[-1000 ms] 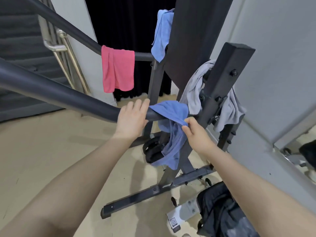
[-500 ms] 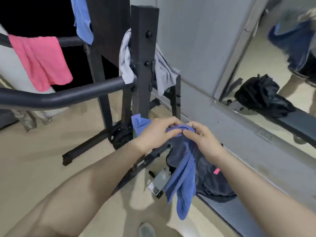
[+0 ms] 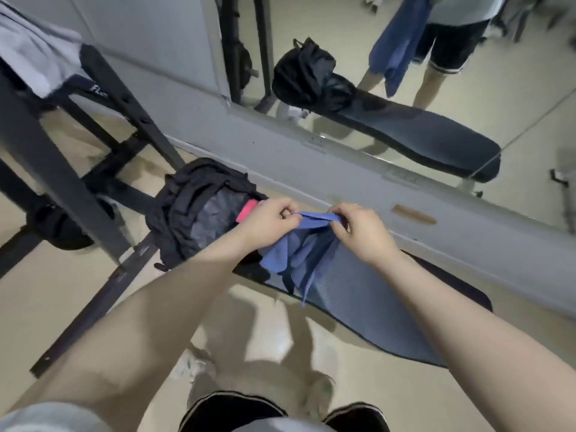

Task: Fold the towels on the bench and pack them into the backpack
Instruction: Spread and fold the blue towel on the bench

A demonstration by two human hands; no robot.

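- Towel (image 3: 304,251) – blue, top edge pinched by left hand (image 3: 268,224) and right hand (image 3: 361,232); rest hangs bunched below the grip, over bench pad (image 3: 374,307).
- Risk: uneven pinch – crooked fold.
- Backpack (image 3: 199,213), left of grip: floppy mouth may snag.

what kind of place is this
Most likely a small gym or workout room: a padded weight bench with a black backpack on it, a dark steel rack frame beside it, and a floor-level wall mirror.

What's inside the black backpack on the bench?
The backpack is open. Inside shows crinkly grey lining and a bit of something pink at the rim. The left hand covers part of the opening, so anything deeper down is hidden.
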